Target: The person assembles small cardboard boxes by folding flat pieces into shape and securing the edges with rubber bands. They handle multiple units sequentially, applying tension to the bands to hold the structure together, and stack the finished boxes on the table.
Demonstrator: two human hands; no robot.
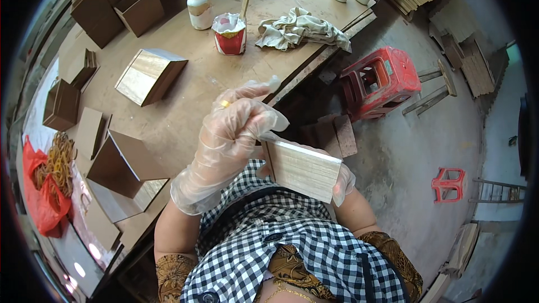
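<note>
My right hand [343, 185], in a clear plastic glove, grips a pale wood-grain panel [306, 171] in front of my apron. A white line runs along the panel's upper edge, and a narrow brown side shows at its left end. Most of the right fingers are hidden behind it. My left hand [224, 132], gloved too, is raised over the panel's upper left corner. Its fingers are bent but apart, with loose glove tips sticking out, and I see nothing in them. Whether a left finger touches the panel's edge, I cannot tell.
On the brown table [191, 90] stand a glue bottle [199, 8], a red-and-white tub [229, 39] with a stick, a crumpled cloth [297, 29] and several box pieces [151, 76]. Rubber bands [56, 163] lie on a red bag [42, 196]. A red stool [387, 81] stands right.
</note>
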